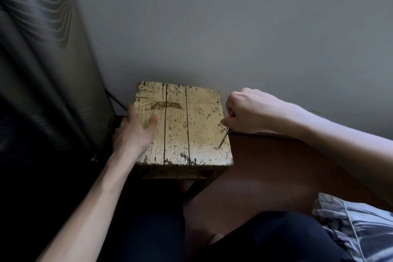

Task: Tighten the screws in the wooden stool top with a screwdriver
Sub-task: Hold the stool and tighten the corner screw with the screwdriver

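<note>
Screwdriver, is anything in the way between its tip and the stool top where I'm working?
Nothing visible. The right hand holds the screwdriver with its tip down on the stool top near the front right corner. The left hand rests at the left edge, well clear of it.

Worn wooden stool top (182,125) with flaking matt paint; thin shiny metal screwdriver shaft (223,139).
</note>
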Demonstrator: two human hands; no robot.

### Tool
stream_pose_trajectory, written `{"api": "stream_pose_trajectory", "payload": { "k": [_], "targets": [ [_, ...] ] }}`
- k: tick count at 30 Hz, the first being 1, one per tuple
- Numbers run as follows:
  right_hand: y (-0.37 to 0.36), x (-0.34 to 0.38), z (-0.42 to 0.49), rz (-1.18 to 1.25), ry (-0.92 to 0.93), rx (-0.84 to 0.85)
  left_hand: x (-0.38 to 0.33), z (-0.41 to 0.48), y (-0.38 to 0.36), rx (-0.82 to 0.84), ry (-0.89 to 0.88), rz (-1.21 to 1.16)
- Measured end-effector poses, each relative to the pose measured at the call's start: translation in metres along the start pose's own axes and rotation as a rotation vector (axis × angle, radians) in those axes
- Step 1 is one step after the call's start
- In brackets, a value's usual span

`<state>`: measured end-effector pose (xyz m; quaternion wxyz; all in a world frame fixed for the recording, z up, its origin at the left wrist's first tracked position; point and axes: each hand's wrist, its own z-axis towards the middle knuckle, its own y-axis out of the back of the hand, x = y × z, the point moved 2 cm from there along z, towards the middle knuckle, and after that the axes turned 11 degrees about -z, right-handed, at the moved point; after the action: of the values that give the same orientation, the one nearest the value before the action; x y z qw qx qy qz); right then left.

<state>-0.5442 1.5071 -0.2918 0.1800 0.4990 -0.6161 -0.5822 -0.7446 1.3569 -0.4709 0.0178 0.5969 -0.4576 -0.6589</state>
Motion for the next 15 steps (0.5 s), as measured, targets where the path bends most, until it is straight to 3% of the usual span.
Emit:
{"api": "stream_pose_trajectory", "payload": {
  "k": [6,12,15],
  "targets": [
    [0.009,0.008,-0.007,-0.136,0.122,0.042,-0.003,-0.001,0.003,0.012,0.007,0.010],
    [0.011,0.005,-0.018,-0.299,0.366,-0.107,-0.004,-0.002,0.003,0.021,0.012,0.005],
    [0.007,0.001,-0.017,-0.315,0.383,-0.119,-0.005,-0.002,0.002,0.020,0.013,0.004]
  ]
}}
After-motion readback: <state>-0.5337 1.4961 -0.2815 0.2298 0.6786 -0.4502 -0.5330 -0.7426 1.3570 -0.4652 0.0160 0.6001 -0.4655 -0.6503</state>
